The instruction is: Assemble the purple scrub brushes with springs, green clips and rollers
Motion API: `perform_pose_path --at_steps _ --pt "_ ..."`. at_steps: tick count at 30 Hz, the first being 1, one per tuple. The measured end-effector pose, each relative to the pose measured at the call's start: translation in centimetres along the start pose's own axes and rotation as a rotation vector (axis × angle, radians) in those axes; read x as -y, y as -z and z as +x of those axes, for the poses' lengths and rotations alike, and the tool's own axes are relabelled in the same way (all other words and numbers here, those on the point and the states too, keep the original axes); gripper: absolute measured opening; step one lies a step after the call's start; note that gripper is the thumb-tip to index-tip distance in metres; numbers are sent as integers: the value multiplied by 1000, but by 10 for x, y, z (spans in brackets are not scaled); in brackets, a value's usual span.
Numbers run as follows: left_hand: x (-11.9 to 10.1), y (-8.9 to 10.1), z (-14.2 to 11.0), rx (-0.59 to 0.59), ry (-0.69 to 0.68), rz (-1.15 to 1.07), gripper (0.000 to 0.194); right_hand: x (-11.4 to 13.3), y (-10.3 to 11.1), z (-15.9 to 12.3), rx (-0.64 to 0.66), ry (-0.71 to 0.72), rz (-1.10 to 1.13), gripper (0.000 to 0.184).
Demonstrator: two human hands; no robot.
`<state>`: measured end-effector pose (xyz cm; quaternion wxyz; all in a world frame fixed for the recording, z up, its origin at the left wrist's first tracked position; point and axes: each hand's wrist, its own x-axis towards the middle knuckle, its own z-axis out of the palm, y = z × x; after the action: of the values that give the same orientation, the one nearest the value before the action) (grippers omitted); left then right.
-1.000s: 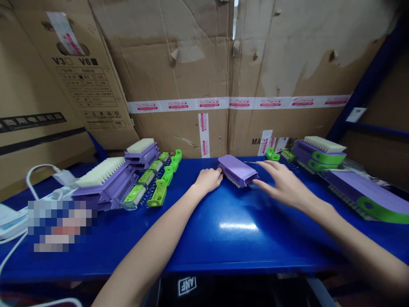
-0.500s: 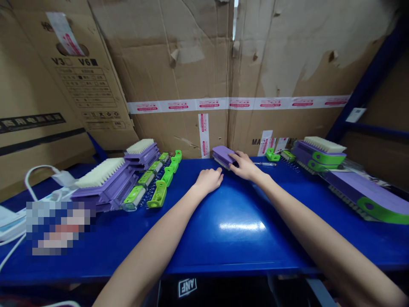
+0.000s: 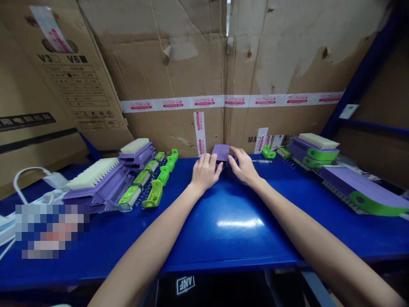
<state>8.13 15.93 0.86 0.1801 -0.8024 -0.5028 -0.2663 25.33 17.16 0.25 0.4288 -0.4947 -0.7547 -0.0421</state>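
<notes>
At the right of the frame, the capped cases carry their green ends, whereas at the left the uncapped cases sit beside loose caps, and your centre case shows no green end, so assembly is judged partial. That case lies at upper centre between the curled, parted fingers of your left hand and right hand; whether either grips it, I cannot tell.

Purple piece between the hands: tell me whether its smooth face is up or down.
Up: the purple piece shows its smooth, plain panel on top, between the left hand and right hand.
</notes>
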Motion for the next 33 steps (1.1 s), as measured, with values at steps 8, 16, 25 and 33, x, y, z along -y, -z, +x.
perform_pose_path --at_steps 8,16,25,33 --pt "3 -5 0 -25 -144 50 50 -2 2 -2 23 7 -143 44" --pt "9 -18 -1 73 -112 67 56 -32 -8 -1 53 -217 -2 69" --pt "7 -14 -1 58 21 123 56 -27 -10 -3 211 -318 278 73" --pt "13 -22 0 68 -22 102 56 -36 -1 -4 131 -194 -240 49"
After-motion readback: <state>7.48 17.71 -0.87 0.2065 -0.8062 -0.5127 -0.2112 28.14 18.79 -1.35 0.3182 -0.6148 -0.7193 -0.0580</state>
